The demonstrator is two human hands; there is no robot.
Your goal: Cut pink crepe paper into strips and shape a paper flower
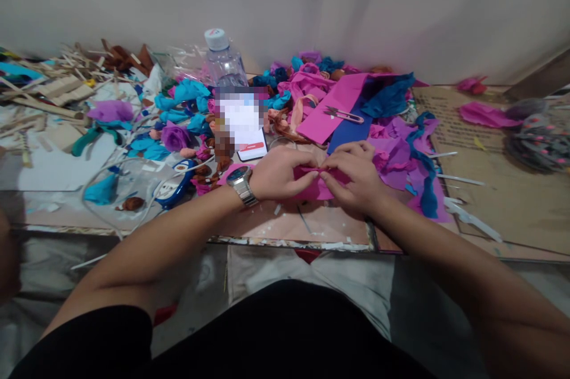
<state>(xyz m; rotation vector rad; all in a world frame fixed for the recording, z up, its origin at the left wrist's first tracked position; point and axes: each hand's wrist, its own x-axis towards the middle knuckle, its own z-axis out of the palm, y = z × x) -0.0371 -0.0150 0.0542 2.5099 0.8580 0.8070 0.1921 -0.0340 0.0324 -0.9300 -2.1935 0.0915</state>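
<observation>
A piece of magenta crepe paper is pinched between my two hands, close above the table's front part. My left hand, with a metal watch on the wrist, closes thumb and fingers on its left side. My right hand grips the edge opposite, the two thumbs nearly touching. Just beyond the hands lie folded pink crepe paper and a dark blue sheet. Pink-handled thread snips rest on top. Purple crepe scraps spread to the right of my right hand.
A lit phone leans before a plastic bottle. Left are a blue device with a cord, green-handled pliers, wooden sticks and paper flowers. Cardboard and a white utility knife lie right.
</observation>
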